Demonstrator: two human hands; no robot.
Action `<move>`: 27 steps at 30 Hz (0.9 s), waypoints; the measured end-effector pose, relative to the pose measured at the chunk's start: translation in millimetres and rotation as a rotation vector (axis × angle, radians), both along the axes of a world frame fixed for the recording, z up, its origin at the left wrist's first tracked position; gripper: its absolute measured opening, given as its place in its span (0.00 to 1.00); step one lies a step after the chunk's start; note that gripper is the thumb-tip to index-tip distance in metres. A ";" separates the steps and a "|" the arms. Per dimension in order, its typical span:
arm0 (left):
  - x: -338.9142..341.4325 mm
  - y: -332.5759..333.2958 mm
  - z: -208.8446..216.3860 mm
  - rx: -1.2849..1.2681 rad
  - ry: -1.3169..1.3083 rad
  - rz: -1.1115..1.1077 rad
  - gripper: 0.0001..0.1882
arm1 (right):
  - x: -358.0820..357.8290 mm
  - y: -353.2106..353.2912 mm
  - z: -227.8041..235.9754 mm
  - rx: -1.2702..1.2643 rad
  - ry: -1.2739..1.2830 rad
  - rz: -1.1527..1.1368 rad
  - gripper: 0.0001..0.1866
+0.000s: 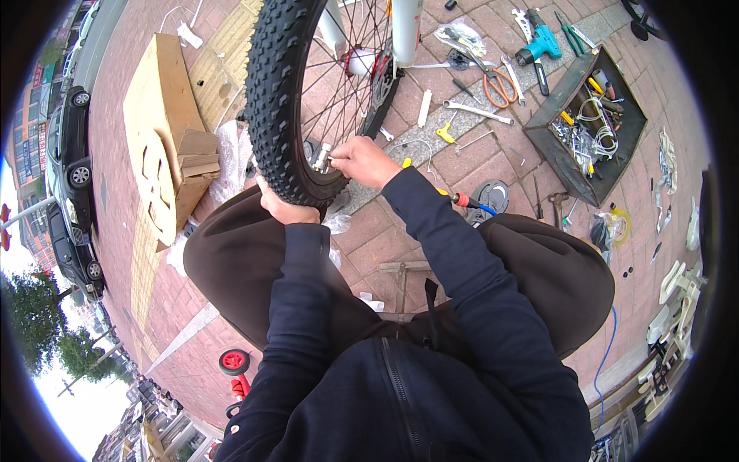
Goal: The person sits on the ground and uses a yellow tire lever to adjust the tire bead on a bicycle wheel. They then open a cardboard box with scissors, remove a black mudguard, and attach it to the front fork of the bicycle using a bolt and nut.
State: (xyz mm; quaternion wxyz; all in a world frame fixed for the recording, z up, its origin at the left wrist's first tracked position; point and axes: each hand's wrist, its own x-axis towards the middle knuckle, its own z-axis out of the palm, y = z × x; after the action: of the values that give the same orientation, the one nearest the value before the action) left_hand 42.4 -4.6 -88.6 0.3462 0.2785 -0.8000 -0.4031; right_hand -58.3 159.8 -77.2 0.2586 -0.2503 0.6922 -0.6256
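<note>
A bicycle wheel with a black knobby tyre [271, 100] stands upright in front of me, between my knees. My left hand [286, 204] is wrapped around the bottom of the tyre from the left side. My right hand [366, 163] is closed in a pinch at the inner side of the rim, beside the spokes. Right by its fingertips is a small silver fitting [322, 157]; what exactly the fingers pinch is too small to make out. Above, the white fork [406, 35] runs down to the wheel's hub [360, 63].
An open toolbox [570, 165] full of small parts stands at the right. Near it lie a teal power drill [540, 46], orange-handled scissors [499, 86] and a wrench [479, 112]. A blue hose with a red-and-black connector [464, 200] is near my right forearm. A cardboard box [158, 115] stands left.
</note>
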 end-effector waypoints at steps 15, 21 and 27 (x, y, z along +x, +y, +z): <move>-26.4 40.0 61.7 0.664 0.287 -0.048 0.24 | -3.6 2.5 -4.4 0.064 -0.102 -0.045 0.10; -37.4 29.7 100.4 0.673 0.222 -0.016 0.22 | 8.3 -14.5 -15.5 0.133 0.060 -0.257 0.11; -61.6 14.9 96.3 0.868 0.097 -0.178 0.21 | 2.1 -13.4 -17.1 0.161 0.006 -0.267 0.12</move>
State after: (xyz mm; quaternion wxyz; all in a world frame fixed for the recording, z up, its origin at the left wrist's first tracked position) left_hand -19.3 10.3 7.7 0.1985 0.3090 -0.5602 -0.7425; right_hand -56.2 146.3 -94.2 0.1904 -0.1361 0.7680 -0.5961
